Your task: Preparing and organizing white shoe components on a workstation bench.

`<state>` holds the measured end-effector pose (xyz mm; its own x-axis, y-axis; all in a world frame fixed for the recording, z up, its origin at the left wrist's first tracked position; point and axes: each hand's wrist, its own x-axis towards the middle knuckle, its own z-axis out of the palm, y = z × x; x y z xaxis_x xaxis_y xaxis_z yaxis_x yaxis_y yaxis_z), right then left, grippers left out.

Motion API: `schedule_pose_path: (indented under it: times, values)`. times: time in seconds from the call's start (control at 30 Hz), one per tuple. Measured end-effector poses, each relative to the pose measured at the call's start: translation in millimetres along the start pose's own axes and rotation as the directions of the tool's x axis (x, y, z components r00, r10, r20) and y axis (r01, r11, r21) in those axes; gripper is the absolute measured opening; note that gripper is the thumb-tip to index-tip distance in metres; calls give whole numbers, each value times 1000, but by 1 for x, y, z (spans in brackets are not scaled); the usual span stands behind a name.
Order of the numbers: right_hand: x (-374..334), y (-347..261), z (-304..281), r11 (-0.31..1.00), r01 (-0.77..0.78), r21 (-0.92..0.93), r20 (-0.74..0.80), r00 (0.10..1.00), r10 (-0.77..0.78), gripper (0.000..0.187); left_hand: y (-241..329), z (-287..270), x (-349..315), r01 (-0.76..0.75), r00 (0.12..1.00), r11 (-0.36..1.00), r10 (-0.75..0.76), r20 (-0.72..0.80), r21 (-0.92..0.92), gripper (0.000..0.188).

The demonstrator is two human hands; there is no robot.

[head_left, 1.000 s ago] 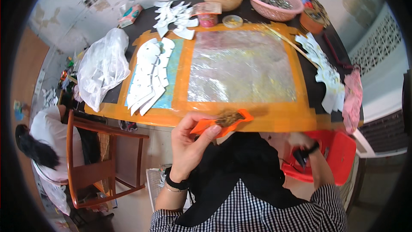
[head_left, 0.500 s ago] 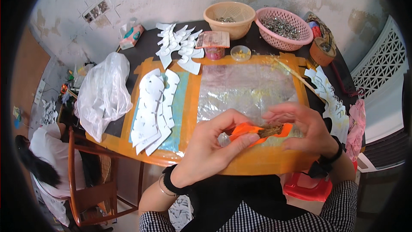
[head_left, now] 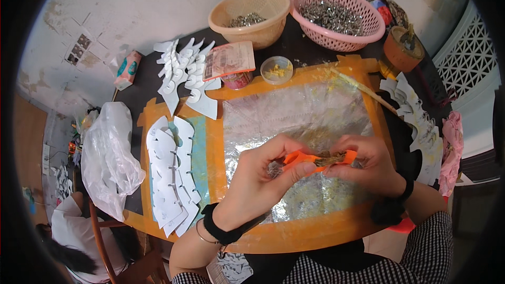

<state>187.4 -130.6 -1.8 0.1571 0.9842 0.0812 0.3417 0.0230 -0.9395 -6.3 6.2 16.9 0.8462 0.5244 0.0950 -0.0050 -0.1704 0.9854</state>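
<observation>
We hold both hands close together in front of us, the fingers curled in and neither palm spread. Our left hand [head_left: 252,179] pinches the left part of a folded orange piece [head_left: 296,158], its thumb lying along the near side and its fingers bent behind. Our right hand [head_left: 371,160] closes on the other end, thumb and fingertips pinching near its edge; we cannot tell exactly where each hidden finger presses. The orange piece thus sits between our two hands, raised over the clear plastic sheet [head_left: 252,121] on the surface [head_left: 150,76]. It is bright and creased, folded up at the sides like a narrow trough, and we cannot tell whether it is paper or cloth. A brown, stringy bundle [head_left: 329,158] lies in its fold, showing in the middle between our thumbs, rough and dry-looking. Amber tape [head_left: 300,241] borders the plastic sheet. To the left of our hands, well apart from them, white notched pieces [head_left: 164,179] overlap on a blue sheet [head_left: 201,137]. Beyond the plastic sheet we see a small round tub [head_left: 276,78] with yellow bits in it, and a thin stick [head_left: 368,92] lies slanting at the far right.
</observation>
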Motion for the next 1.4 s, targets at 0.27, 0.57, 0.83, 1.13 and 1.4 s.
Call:
schedule_pose_path:
  times: [0.27, 0.57, 0.83, 1.13, 1.4]
  values:
    - [1, 5, 6, 962, 254, -100, 11, 967, -255, 28, 1, -7, -3, 31, 997, 998, -35, 65, 63, 17]
    - [-1, 11, 8, 929, 342, -144, -8, 938, -347, 28, -3, -6, -3, 57, 991, 996, -64, 118, 62, 17]
    - [-1, 11, 4, 850, 419, -318, -10, 895, -445, 22, 1, -10, 4, -238, 970, 880, 198, 138, 410, 23]
    - [-1, 11, 7, 888, 359, -288, -11, 926, -378, 24, 9, -2, -9, 107, 990, 944, -129, 49, 311, 24]
    - [-1, 15, 11, 952, 264, -157, -56, 960, -276, 23, 3, -2, -4, 100, 992, 968, -114, 50, 230, 24]
